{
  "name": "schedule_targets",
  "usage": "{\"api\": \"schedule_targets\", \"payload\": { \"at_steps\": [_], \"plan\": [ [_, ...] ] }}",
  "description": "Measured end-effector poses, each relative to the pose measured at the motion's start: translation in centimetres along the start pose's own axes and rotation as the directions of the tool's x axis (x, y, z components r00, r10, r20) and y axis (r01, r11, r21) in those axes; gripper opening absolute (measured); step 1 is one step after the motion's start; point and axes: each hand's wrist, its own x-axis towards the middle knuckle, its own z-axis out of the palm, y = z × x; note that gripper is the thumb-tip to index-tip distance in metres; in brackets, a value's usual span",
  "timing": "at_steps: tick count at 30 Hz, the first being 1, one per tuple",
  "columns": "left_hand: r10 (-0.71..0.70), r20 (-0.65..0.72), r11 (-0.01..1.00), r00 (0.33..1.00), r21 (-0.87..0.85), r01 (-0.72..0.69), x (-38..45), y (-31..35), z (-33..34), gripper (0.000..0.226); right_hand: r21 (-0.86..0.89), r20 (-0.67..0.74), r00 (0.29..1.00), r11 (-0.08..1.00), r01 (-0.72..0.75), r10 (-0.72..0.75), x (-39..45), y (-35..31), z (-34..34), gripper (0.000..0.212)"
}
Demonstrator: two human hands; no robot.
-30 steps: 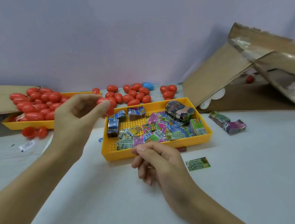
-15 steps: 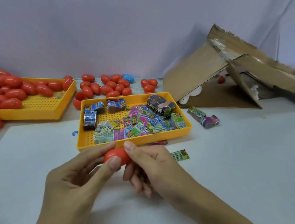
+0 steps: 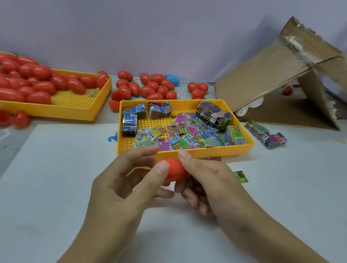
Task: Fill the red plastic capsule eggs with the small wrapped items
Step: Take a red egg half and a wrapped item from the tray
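- The left hand [image 3: 126, 181] is gripping the red egg [image 3: 175, 171] between its thumb and curled fingers; the right hand [image 3: 204, 182] is pinching the same egg from the opposite side, forefinger on top and remaining fingers curled beneath.
- The egg is being held above the table [image 3: 66, 206], just in front of the near wall of the yellow tray [image 3: 207, 151] of wrapped items [image 3: 188, 136].
- Change over the last second: the left hand was holding the egg up beside the egg tray [image 3: 70, 112]; it has since carried it down to the centre, and the right hand, formerly idle by the item tray, has joined it.
- Judgement: with both hands opposed on the shell, the egg is probably about to be pulled apart; whether the seam has opened cannot be told.
- Loose red eggs [image 3: 150, 86] are lying behind the item tray, with one blue egg [image 3: 173, 80] among them; open halves [image 3: 8, 117] are resting left of the egg tray.
- Banded bundles [image 3: 266, 133] are sitting right of the item tray, and a single packet [image 3: 241, 176] is lying just beside the right hand.
- A torn cardboard box [image 3: 280, 76] is leaning at the far right, well apart from the hands.
- Nothing is blocking the reach from the egg to the item tray.
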Motion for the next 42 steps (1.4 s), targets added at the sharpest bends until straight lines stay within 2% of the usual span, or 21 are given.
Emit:
{"api": "schedule_targets", "payload": {
  "at_steps": [3, 6, 8, 9, 12, 14, 17, 19, 21, 23, 26, 28, 29, 30, 32, 34, 37, 41, 42],
  "plan": [
    [-0.178, 0.041, 0.981, 0.983, -0.073, 0.181, 0.3, 0.2, 0.1, 0.041, -0.015, -0.017, 0.998, 0.998, 0.062, -0.062, -0.2, 0.3, 0.1, 0.049],
    [-0.269, 0.052, 0.953, 0.962, -0.133, 0.273, 0.6, 0.6, -0.1, 0.051, -0.03, -0.003, 0.989, 0.989, 0.145, -0.145, -0.5, 0.4, 0.1, 0.031],
    [-0.266, 0.046, 0.949, 0.963, -0.159, 0.27, 0.7, 0.8, -0.2, 0.05, -0.04, 0.009, 0.98, 0.979, 0.198, -0.198, -0.6, 0.5, 0.1, 0.016],
    [-0.264, 0.047, 0.951, 0.963, -0.151, 0.268, 0.8, 0.7, -0.3, 0.049, -0.049, 0.019, 0.976, 0.975, 0.218, -0.217, -0.7, 0.5, 0.1, 0.014],
    [-0.198, 0.007, 0.972, 0.98, -0.132, 0.197, 0.6, 0.3, -0.4, 0.034, -0.069, 0.021, 0.968, 0.965, 0.253, -0.252, -0.9, 0.6, 0.1, 0.028],
    [-0.133, -0.004, 0.982, 0.991, -0.138, 0.131, 0.6, 0.1, -0.6, 0.027, -0.016, -0.009, 0.974, 0.974, 0.225, -0.225, -0.8, 0.5, 0.1, 0.031],
    [-0.078, -0.008, 0.988, 0.997, -0.132, 0.076, 0.5, 0.0, -0.9, 0.031, 0.064, -0.049, 0.992, 0.99, 0.122, -0.119, -0.6, 0.0, 0.3, 0.02],
    [-0.038, 0.045, 0.992, 0.998, -0.122, 0.044, 0.3, 0.0, -0.8, 0.033, 0.059, -0.045, 0.997, 0.996, 0.07, -0.068, -0.6, -0.2, 0.3, 0.036],
    [0.006, 0.093, 0.994, 0.996, -0.108, 0.004, 0.3, 0.0, -0.8, 0.036, 0.064, -0.045, 0.997, 0.995, 0.072, -0.069, -0.6, -0.2, 0.4, 0.041],
    [0.031, 0.117, 0.992, 0.993, -0.124, -0.017, 0.3, 0.0, -0.8, 0.041, 0.076, -0.043, 0.992, 0.989, 0.123, -0.12, -0.7, -0.2, 0.3, 0.032],
    [-0.023, 0.083, 0.987, 0.996, -0.156, 0.036, 0.3, -0.1, -0.9, 0.043, 0.075, -0.036, 0.978, 0.975, 0.207, -0.205, -0.8, 0.0, 0.0, 0.016],
    [-0.137, 0.041, 0.983, 0.99, -0.117, 0.141, 0.4, 0.2, -0.8, 0.026, 0.067, -0.034, 0.971, 0.969, 0.239, -0.238, -0.8, 0.3, 0.0, 0.024],
    [-0.18, 0.04, 0.979, 0.983, -0.093, 0.184, 0.5, 0.3, -0.7, 0.026, 0.052, -0.04, 0.968, 0.966, 0.252, -0.25, -0.8, 0.4, 0.0, 0.029],
    [-0.203, 0.046, 0.975, 0.978, -0.079, 0.206, 0.5, 0.4, -0.6, 0.036, 0.032, -0.043, 0.964, 0.964, 0.264, -0.262, -0.8, 0.5, 0.0, 0.034],
    [-0.217, 0.044, 0.972, 0.975, -0.08, 0.219, 0.6, 0.6, -0.4, 0.045, 0.0, -0.035, 0.958, 0.958, 0.286, -0.286, -0.8, 0.5, 0.1, 0.039],
    [-0.186, 0.024, 0.979, 0.982, -0.08, 0.187, 0.6, 0.6, -0.5, 0.033, -0.009, -0.014, 0.956, 0.956, 0.294, -0.294, -0.8, 0.5, 0.1, 0.04],
    [-0.12, 0.023, 0.986, 0.993, -0.11, 0.122, 0.6, 0.3, -0.9, 0.023, 0.053, -0.034, 0.972, 0.971, 0.232, -0.231, -0.8, 0.3, 0.2, 0.041],
    [0.003, 0.059, 0.997, 0.998, -0.077, 0.002, 0.5, 0.2, -1.0, 0.03, 0.145, -0.051, 0.994, 0.984, 0.101, -0.095, -0.6, -0.4, 0.2, 0.018],
    [0.021, 0.067, 0.998, 0.998, -0.06, -0.017, 0.4, 0.1, -0.9, 0.03, 0.136, -0.052, 0.995, 0.987, 0.091, -0.085, -0.6, -0.4, 0.2, 0.024]
  ]
}}
